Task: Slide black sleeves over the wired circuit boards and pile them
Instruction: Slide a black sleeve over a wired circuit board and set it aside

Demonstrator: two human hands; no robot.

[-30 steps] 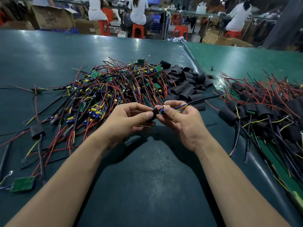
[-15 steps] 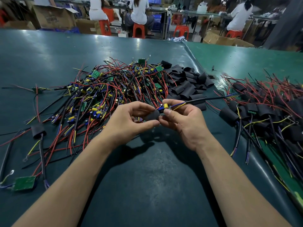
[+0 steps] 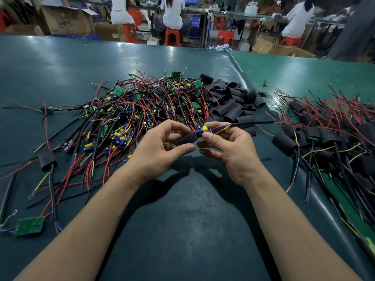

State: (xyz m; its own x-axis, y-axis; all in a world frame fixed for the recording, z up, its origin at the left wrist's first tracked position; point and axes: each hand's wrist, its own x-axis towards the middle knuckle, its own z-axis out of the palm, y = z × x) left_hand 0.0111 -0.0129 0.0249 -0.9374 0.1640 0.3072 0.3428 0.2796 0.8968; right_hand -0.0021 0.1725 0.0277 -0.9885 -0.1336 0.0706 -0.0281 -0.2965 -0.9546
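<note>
Dim overhead light, glare patches on table, soft forearm shadows, wide-angle bending, blurred background

From my seat I could not see the board inside the black sleeve, my left hand covered the sleeve's far end, the finished pile ran off the right edge, and the people at the back were cut off above the shoulders.

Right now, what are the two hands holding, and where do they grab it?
Left hand pinches the black sleeve around its middle; right hand pinches the circuit board at its end sticking out.
</note>
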